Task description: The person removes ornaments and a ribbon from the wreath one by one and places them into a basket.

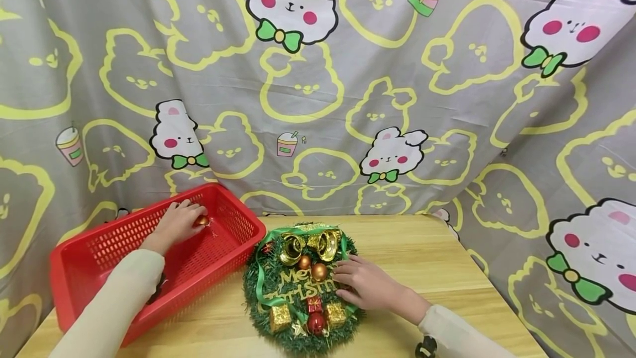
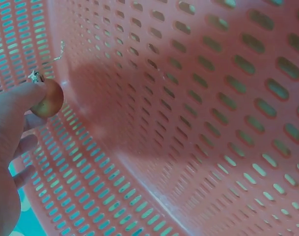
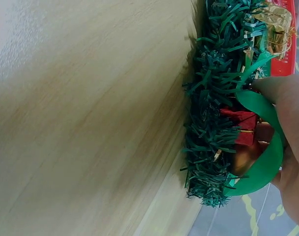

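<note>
Inside the red basket, my left hand (image 1: pixel 180 224) pinches a copper-gold Christmas bauble (image 2: pixel 50 98) between thumb and fingers. The bauble has a small cap with a thread. A green Christmas wreath (image 1: pixel 253 314) lies on the table, with gold bells (image 1: pixel 327 246), two copper baubles (image 1: pixel 319 272), gold lettering, small gift boxes (image 1: pixel 280 317), a red bauble (image 1: pixel 316 322) and a green ribbon (image 3: pixel 267 172). My right hand (image 1: pixel 370 286) rests on the wreath's right side, fingers extended beside the copper baubles. Its fingertips are partly hidden in the right wrist view.
The red perforated basket (image 1: pixel 59 286) stands at the table's left, its right end next to the wreath. A dark object lies in it near the left sleeve. The wooden table (image 1: pixel 422 247) reaches back to a grey patterned curtain (image 1: pixel 318 170).
</note>
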Motion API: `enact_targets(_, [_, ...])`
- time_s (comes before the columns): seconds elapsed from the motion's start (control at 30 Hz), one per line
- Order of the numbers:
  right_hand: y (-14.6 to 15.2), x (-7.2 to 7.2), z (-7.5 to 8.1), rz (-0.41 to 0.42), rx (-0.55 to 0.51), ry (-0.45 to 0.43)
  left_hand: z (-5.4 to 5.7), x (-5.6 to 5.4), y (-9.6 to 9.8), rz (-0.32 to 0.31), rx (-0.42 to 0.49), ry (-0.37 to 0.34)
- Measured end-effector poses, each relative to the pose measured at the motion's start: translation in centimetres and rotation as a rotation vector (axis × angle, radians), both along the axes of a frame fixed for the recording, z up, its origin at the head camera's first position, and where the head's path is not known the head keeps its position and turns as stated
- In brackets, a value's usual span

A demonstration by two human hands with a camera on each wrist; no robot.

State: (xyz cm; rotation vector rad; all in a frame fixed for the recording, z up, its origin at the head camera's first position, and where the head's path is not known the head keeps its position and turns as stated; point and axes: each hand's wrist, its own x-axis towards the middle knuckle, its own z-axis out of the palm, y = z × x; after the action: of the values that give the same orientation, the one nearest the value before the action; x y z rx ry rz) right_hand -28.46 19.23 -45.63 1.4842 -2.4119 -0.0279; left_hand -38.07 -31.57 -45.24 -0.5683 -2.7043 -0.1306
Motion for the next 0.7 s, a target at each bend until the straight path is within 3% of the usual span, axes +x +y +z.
enact_targets(0.33, [0.05,-0.02,-0.10,-0.010,0.006,-0.003,-0.26,0.05,-0.04,-0.009,-0.062,0.002])
enact_targets(0.7, [0.01,-0.02,-0.05,-0.003,0.014,-0.010,-0.05,0.29,0.25,0.013,-0.072,-0.045])
